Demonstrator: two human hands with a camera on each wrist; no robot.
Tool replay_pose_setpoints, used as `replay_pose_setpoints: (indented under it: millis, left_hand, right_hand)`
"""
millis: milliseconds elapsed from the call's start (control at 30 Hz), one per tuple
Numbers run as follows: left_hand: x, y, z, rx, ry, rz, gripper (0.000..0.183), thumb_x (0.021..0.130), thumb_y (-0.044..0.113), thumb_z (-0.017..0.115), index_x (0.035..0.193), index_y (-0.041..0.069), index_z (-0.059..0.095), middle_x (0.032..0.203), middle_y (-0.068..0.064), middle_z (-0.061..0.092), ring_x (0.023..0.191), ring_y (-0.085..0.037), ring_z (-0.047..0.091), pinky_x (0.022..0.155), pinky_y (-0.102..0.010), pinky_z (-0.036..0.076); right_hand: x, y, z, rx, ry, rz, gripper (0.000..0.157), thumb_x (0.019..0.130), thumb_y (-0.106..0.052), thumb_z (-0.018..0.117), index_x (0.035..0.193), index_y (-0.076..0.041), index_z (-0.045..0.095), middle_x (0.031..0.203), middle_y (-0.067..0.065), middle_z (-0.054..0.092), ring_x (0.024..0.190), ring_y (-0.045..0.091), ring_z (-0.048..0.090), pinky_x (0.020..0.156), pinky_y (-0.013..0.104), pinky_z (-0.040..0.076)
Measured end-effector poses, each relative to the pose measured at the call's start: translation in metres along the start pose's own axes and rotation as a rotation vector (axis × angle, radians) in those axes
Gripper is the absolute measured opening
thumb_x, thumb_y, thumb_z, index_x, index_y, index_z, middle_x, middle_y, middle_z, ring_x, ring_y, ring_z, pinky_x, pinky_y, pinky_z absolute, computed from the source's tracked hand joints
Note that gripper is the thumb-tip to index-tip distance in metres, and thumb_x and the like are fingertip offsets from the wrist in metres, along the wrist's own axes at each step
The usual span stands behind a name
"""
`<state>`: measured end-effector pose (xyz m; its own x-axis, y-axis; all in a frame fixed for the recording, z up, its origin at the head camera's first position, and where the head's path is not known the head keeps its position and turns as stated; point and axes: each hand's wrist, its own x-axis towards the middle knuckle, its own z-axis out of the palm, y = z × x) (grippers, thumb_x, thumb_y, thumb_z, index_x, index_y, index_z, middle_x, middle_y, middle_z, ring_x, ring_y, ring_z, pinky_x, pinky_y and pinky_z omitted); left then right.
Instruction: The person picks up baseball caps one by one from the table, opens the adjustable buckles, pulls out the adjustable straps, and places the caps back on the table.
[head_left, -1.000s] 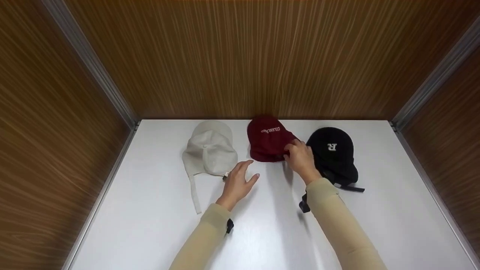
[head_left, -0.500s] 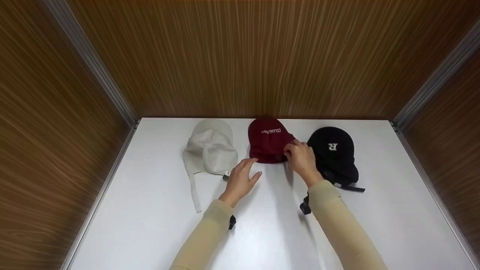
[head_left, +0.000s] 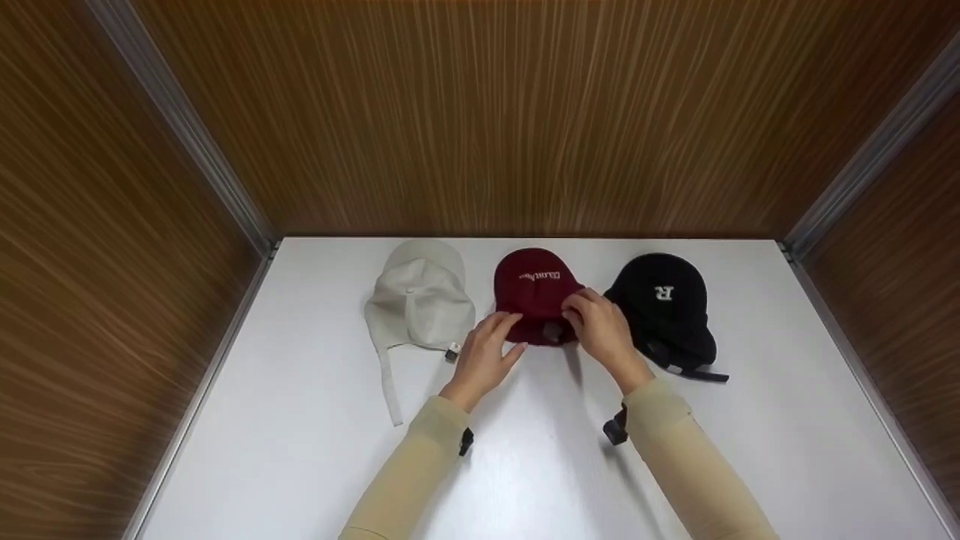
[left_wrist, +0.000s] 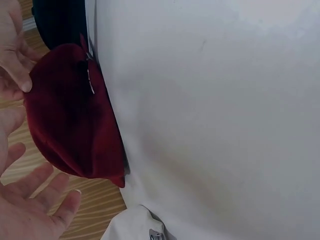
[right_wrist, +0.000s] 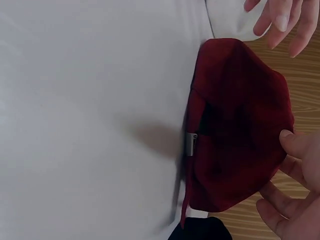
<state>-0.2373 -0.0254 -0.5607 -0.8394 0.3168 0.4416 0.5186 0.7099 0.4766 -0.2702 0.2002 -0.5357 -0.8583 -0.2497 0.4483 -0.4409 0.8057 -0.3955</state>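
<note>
A dark red baseball cap (head_left: 531, 289) with white lettering lies at the back middle of the white table. My right hand (head_left: 602, 328) pinches its fabric on the right side, and in the right wrist view the thumb (right_wrist: 294, 142) presses the crown. My left hand (head_left: 482, 361) is at the cap's left rear edge, fingers spread and relaxed; the left wrist view shows that hand (left_wrist: 37, 210) beside the cap, apart from its cloth. The strap with a metal buckle (right_wrist: 191, 144) shows at the cap's back.
To the left lies an off-white cap (head_left: 431, 311) with a long loose strap (head_left: 388, 386). A black cap (head_left: 664, 315) with a white R sits close on the right, partly behind my right hand. Wood-grain panels (head_left: 525, 112) rise behind and on both sides of the white table (head_left: 300, 450).
The red cap has come a little toward me from the back edge and straightened, with my right hand pinching it. My left hand has shifted slightly right, to the cap's left rear edge.
</note>
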Motion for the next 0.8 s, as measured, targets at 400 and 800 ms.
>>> replay_pose_setpoints:
  millis: [400, 800]
  left_hand:
    - [0.004, -0.002, -0.004, 0.092, 0.103, 0.138, 0.029, 0.090, 0.026, 0.073, 0.115, 0.011, 0.068, 0.113, -0.006, 0.059, 0.107, -0.023, 0.057, 0.093, -0.039, 0.045]
    - [-0.002, 0.009, -0.030, 0.094, -0.003, 0.171, 0.011, 0.094, 0.024, 0.067, 0.092, 0.013, 0.069, 0.094, 0.002, 0.063, 0.089, -0.018, 0.058, 0.078, -0.035, 0.046]
  right_hand:
    - [-0.024, -0.019, -0.006, 0.068, 0.027, -0.035, 0.006, 0.089, -0.008, 0.072, 0.094, -0.012, 0.069, 0.096, 0.003, 0.065, 0.084, 0.026, 0.064, 0.072, 0.044, 0.051]
    - [-0.039, -0.035, -0.015, 0.103, 0.032, -0.114, 0.009, 0.087, -0.009, 0.076, 0.090, -0.014, 0.069, 0.092, 0.000, 0.065, 0.082, 0.021, 0.064, 0.070, 0.040, 0.051]
